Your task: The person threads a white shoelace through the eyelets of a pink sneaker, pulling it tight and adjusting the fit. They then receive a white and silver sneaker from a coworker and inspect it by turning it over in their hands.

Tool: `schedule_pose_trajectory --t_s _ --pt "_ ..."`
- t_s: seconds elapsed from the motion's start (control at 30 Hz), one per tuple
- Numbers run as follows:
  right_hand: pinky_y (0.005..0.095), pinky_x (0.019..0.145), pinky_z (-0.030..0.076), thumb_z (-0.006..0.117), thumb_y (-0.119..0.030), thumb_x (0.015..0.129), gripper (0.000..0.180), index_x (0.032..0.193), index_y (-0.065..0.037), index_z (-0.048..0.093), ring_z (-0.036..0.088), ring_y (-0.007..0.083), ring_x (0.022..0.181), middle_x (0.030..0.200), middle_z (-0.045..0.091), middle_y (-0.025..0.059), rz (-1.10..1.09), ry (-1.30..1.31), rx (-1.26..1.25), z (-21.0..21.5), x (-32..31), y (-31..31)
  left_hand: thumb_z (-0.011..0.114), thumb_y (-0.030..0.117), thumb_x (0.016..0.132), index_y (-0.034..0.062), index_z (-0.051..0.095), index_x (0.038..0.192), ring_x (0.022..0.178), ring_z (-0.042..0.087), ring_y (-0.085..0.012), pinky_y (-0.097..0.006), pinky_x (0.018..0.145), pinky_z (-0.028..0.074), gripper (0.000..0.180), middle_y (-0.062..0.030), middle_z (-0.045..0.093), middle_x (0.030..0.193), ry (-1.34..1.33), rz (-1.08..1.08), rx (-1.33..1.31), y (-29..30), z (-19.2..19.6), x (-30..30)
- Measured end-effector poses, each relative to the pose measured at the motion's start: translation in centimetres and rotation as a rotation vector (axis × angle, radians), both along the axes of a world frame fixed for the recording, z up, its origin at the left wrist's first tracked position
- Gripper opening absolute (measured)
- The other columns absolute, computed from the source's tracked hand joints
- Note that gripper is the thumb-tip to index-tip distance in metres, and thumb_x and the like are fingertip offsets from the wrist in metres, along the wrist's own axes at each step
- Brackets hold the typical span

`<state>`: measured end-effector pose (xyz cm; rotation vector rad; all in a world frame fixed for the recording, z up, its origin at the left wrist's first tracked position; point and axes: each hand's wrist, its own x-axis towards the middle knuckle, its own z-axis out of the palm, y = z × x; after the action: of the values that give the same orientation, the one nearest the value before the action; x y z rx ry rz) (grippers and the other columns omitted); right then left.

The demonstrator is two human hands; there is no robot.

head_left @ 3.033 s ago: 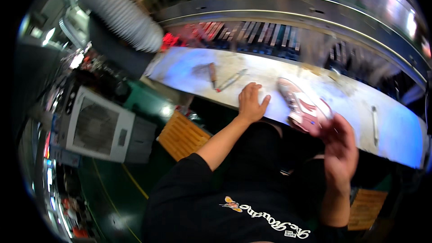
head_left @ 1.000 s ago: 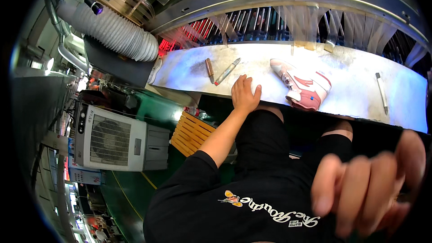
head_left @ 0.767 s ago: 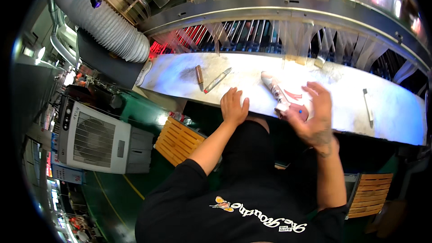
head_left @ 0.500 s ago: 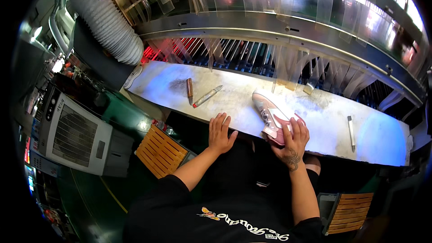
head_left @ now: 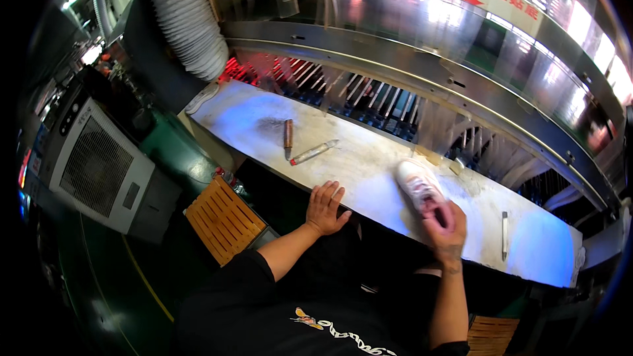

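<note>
My right hand (head_left: 448, 227) grips a white and pink sneaker (head_left: 420, 188) by its heel, beside the collar opening. The shoe's toe points away from me over the pale worktop (head_left: 369, 178), and its laces and opening face up. At the near edge of the worktop rests my left hand (head_left: 326, 207), empty, with its fingers stretched out and thumb apart. Beyond it lie a brown-handled tool (head_left: 288, 137) and a pale pen-like tool with a red end (head_left: 315, 152). A slim white pen-like tool (head_left: 505, 234) lies right of the shoe.
A metal machine (head_left: 395, 62) with clear hanging strips and a roller conveyor (head_left: 382, 99) runs behind the worktop. A ribbed white duct (head_left: 191, 26) comes down at the left. Slatted wooden stools (head_left: 224, 217) and a grey air cooler (head_left: 99, 168) stand on the green floor.
The sneaker has turned from lying on its side to showing its opening upward, with my right hand shifting to its heel. My left hand stays at the edge. The view has tilted.
</note>
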<state>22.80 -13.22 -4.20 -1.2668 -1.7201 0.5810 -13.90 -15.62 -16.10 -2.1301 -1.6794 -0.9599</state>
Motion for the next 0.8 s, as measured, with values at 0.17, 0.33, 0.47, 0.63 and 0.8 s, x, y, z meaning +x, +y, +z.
schedule_pose_trajectory --t_s 0.17,0.33,0.47,0.63,0.8 --pt "0.0442 0.085 0.052 0.072 -0.033 0.099 0.036 0.112 0.000 0.069 0.066 0.0353 0.093 0.101 0.068 0.0190 -0.356 -0.020 -0.047 -3.8 5.6 -0.2 0.070 0.047 0.090 0.0100 0.048 0.152 0.149 0.039 -0.0377 -0.060 0.121 0.028 0.075 -0.0168 0.045 0.157 -0.022 -0.038 0.054 0.8 -1.4 0.0" --pt "0.0531 0.081 0.047 0.066 -0.041 0.102 0.046 0.103 0.005 0.066 0.060 0.0468 0.091 0.097 0.065 0.0253 -0.438 -0.533 0.265 -7.8 5.3 -1.9 0.066 0.047 0.093 0.0079 0.043 0.155 0.147 0.039 -0.0380 -0.058 0.122 0.027 0.077 -0.0183 0.043 0.158 -0.022 -0.050 0.088 0.7 -1.5 0.0" --pt "0.0515 0.086 0.048 0.069 -0.044 0.097 0.049 0.111 0.003 0.066 0.061 0.0448 0.099 0.102 0.066 0.0235 -0.478 -0.578 0.256 -7.3 4.3 -1.9 0.066 0.046 0.091 0.0069 0.044 0.155 0.148 0.038 -0.0368 -0.056 0.123 0.025 0.078 -0.0175 0.042 0.159 -0.034 -0.039 0.072 0.3 -0.9 0.2" --pt "0.0513 0.078 0.044 0.071 -0.043 0.094 0.047 0.099 0.003 0.061 0.057 0.0444 0.089 0.091 0.059 0.0209 -0.454 -0.520 0.372 -6.8 4.1 -2.0 0.068 0.045 0.090 0.0070 0.042 0.156 0.151 0.036 -0.0367 -0.055 0.126 0.023 0.081 -0.0172 0.042 0.160 -0.069 -0.033 0.062 0.0 -0.4 0.6" --pt "0.0513 0.085 0.046 0.072 -0.036 0.094 0.042 0.110 0.003 0.065 0.060 0.0436 0.096 0.101 0.065 0.0216 -0.418 -0.538 0.280 -7.2 4.7 -2.1 0.066 0.046 0.094 0.0068 0.042 0.156 0.152 0.034 -0.0368 -0.055 0.126 0.022 0.078 -0.0179 0.040 0.161 -0.059 -0.024 0.003 -0.4 0.0 0.6"
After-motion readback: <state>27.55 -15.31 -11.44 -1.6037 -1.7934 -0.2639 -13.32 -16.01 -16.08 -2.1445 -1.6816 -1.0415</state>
